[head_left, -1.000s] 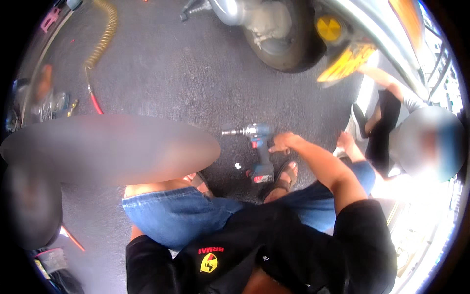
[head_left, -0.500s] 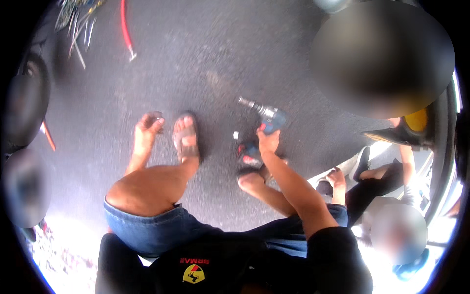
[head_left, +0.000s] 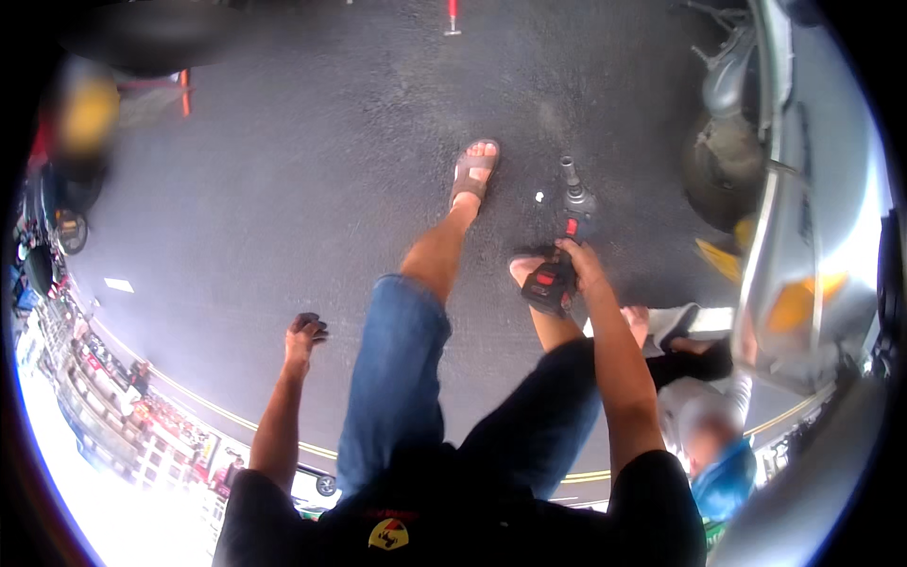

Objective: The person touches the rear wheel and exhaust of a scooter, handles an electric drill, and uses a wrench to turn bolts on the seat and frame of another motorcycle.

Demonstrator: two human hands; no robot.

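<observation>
My right hand (head_left: 581, 262) grips a cordless impact wrench (head_left: 576, 213) by its handle, the socket pointing up the picture and the black-and-red battery at the bottom, over my right foot. My left hand (head_left: 305, 335) hangs at the left of my jean-clad legs, fingers curled around something dark and small that I cannot make out. My sandalled left foot (head_left: 472, 170) is forward on the pavement. A small white scrap (head_left: 539, 197) lies left of the wrench's socket.
A parked scooter (head_left: 794, 331) fills the right side, with another person (head_left: 704, 416) low beside it. A red hose end (head_left: 453, 11) lies at the top. More scooters (head_left: 66, 227) stand at the left. Yellow road lines (head_left: 222, 413) run behind me.
I have risen and turned: my legs are straighter and the surroundings have shifted in view. My right hand has taken hold of the wrench and lifted it off the ground.
</observation>
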